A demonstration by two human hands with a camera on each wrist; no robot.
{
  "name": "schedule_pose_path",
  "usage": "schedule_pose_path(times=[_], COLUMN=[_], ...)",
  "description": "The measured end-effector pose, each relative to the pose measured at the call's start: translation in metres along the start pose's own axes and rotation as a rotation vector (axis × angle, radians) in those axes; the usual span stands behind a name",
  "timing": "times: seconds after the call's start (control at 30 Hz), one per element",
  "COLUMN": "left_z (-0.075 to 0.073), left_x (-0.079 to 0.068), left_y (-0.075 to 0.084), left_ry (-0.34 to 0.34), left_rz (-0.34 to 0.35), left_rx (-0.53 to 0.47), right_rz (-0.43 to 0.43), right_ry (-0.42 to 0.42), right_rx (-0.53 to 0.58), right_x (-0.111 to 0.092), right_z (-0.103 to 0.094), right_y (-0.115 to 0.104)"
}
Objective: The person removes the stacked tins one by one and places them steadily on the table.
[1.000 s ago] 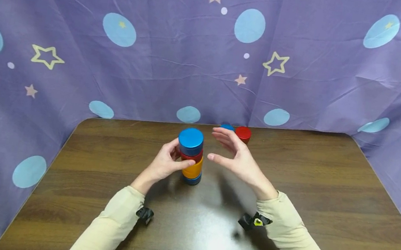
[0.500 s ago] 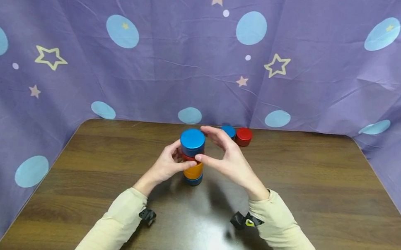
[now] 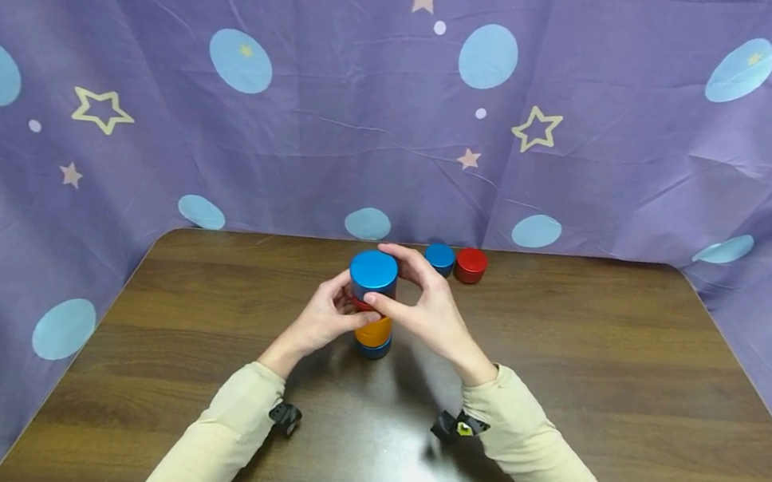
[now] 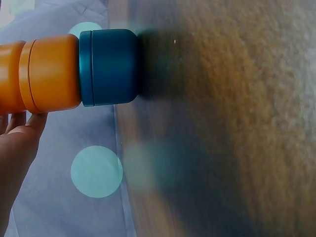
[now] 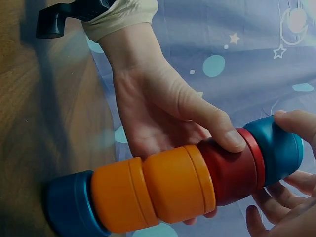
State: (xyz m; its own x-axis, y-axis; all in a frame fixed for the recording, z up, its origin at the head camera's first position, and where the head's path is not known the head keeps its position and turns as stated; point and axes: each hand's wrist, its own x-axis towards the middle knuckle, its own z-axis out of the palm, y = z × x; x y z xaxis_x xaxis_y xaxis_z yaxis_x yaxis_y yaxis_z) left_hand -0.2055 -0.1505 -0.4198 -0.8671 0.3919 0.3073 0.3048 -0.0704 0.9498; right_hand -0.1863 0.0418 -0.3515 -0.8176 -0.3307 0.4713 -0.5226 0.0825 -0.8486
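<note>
Right, head view: your stack (image 3: 373, 304) stands upright mid-table (image 3: 591, 395), blue tin on top, red under it, orange, blue at the base. Your left hand (image 3: 321, 321) grips it from 9 o'clock, thumb on the red tin. Your right hand (image 3: 421, 310) is at 3 o'clock, fingers curled round the top blue tin (image 3: 373, 272). Two loose tins, a blue one (image 3: 439, 257) and a red one (image 3: 471, 264), sit at 1 o'clock of the stack, by the purple backdrop (image 3: 299, 126); only this view shows them.

Left wrist view: only the base blue tin (image 4: 111, 66) on the wood and the orange tin (image 4: 49, 73) above it, your fingers (image 4: 22, 123) just beside. Grip not visible here.

Right wrist view: shows two orange tins (image 5: 153, 190), which the head view doesn't separate. Left thumb (image 5: 217, 131) presses the red tin (image 5: 232, 170); right fingertips (image 5: 296, 123) touch the top blue tin.

Versus a second ago: your right hand was open and apart from the stack; now it's closed onto the top tin. Stack unmoved.
</note>
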Motion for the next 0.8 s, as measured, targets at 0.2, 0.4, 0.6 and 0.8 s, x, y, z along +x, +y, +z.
schedule_pose_path(times=[0.2,0.4,0.6,0.8], left_z=[0.001,0.002,0.002,0.002], left_x=[0.000,0.000,0.000,0.000], left_y=[0.000,0.000,0.001,0.000], left_ry=[0.014,0.022,0.013,0.013], left_rz=[-0.003,-0.010,0.000,0.001], left_rx=[-0.005,-0.003,-0.001,0.001], right_rz=[-0.014,-0.031,-0.033,-0.025], right_ry=[0.028,0.051,0.058,0.066], right_rx=[-0.005,-0.012,-0.015,-0.031], right_x=[-0.005,-0.007,-0.011,-0.016], right_z=[0.000,-0.001,-0.003,-0.007], right_y=[0.007,0.017,0.015,0.012])
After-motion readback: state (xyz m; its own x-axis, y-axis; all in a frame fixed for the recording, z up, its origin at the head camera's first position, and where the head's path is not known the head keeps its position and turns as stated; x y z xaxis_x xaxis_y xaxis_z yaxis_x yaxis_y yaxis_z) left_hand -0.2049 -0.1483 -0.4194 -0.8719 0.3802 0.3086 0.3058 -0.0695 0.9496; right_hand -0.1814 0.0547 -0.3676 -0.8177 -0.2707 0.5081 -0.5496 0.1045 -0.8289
